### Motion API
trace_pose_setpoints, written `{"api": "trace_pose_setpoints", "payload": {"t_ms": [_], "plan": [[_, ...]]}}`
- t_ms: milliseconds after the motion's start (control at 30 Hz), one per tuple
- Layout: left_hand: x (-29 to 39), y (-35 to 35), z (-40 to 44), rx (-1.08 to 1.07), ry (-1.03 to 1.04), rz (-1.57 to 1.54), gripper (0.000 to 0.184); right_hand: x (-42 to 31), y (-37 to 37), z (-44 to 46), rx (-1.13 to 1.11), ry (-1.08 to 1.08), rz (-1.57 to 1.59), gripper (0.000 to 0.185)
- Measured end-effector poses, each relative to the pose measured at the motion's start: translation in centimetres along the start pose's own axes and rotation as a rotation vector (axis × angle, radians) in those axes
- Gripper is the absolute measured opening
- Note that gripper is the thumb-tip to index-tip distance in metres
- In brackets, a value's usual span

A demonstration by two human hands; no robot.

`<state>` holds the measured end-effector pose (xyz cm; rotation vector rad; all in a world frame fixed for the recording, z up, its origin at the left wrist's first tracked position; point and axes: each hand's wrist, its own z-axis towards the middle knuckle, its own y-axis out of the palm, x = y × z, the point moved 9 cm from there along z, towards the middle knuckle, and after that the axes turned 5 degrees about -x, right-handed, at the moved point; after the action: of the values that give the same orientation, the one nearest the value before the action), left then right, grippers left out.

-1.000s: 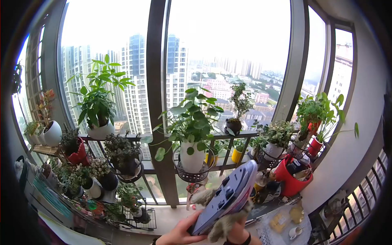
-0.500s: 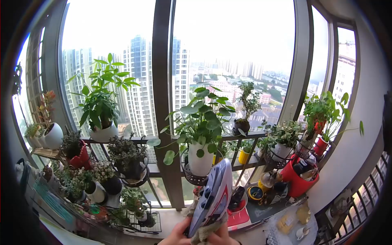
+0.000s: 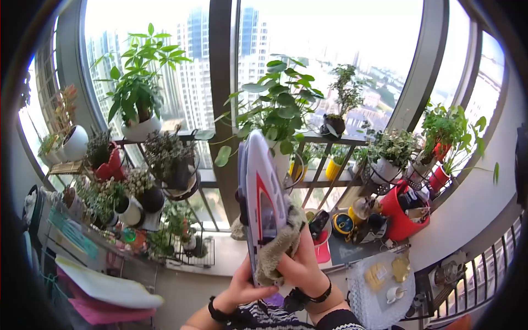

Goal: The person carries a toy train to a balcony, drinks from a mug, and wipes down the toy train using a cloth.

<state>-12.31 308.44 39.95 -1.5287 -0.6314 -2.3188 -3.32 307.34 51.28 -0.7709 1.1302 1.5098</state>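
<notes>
A pale purple-grey and white device with a red stripe, shaped like a clothes iron, stands tip-up in front of me, its side facing the camera. My left hand holds its lower left edge. With my right hand I grip a fuzzy grey-green cloth bunched against the device's lower right side. The fingers of that hand are partly hidden by the cloth. Behind the device's tip is a leafy round-leaved plant in a white pot.
Potted plants line the window railing, among them a tall green one. At right are a red basket, a yellow tape-like reel and a covered round table with a cup. An ironing-board-like white panel lies lower left.
The device has turned to show its red-striped side and has risen and moved left. My view has tilted downward, bringing more of my forearms and the floor into sight.
</notes>
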Motion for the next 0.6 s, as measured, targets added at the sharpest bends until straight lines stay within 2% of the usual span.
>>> {"api": "trace_pose_setpoints", "payload": {"t_ms": [67, 133, 200, 233, 267, 333, 367, 467, 533, 567, 600], "plan": [[3.9, 0.0, 0.9, -0.041, 0.11, 0.18, 0.091, 1.1, 0.0, -1.1, -0.006, -0.034, -0.033, 0.075], [3.1, -1.3, 0.7, -0.036, 0.097, 0.176, 0.092, 2.6, -0.1, -1.9, 0.008, 0.018, -0.052, 0.076], [1.9, -1.8, 0.4, -0.187, 0.127, 0.231, 0.092, 4.1, 0.1, -2.7, 0.02, -0.044, -0.055, 0.075], [0.6, -2.4, 0.2, -0.131, 0.136, 0.215, 0.091, 4.2, -0.7, -3.1, 0.117, -0.096, -0.207, 0.075], [-0.8, -2.6, 0.0, -0.124, 0.114, 0.249, 0.092, 4.6, -1.0, -2.5, 0.122, -0.109, -0.223, 0.075], [-1.4, -1.7, 0.7, -0.131, 0.087, 0.098, 0.094, 2.8, -2.2, -2.2, 0.269, -0.273, -0.349, 0.075], [-1.3, -1.1, 0.7, -0.135, 0.077, 0.089, 0.094, 2.4, -2.8, -2.0, 0.284, -0.216, -0.323, 0.074], [-0.5, -0.2, 1.8, -0.12, 0.012, 0.094, 0.097, -0.7, -2.6, 0.2, 0.194, -0.077, 0.117, 0.07], [-0.6, -0.2, 2.4, -0.067, 0.023, 0.164, 0.097, -2.7, -2.8, 1.5, 0.158, -0.13, 0.044, 0.07], [-2.0, -0.7, 2.3, -0.012, -0.093, 0.126, 0.097, -2.9, -2.9, 1.5, 0.14, -0.159, -0.008, 0.071], [-2.3, -0.5, 2.4, -0.008, -0.08, 0.133, 0.097, -2.9, -2.9, 1.3, 0.107, -0.192, -0.142, 0.074]]}}
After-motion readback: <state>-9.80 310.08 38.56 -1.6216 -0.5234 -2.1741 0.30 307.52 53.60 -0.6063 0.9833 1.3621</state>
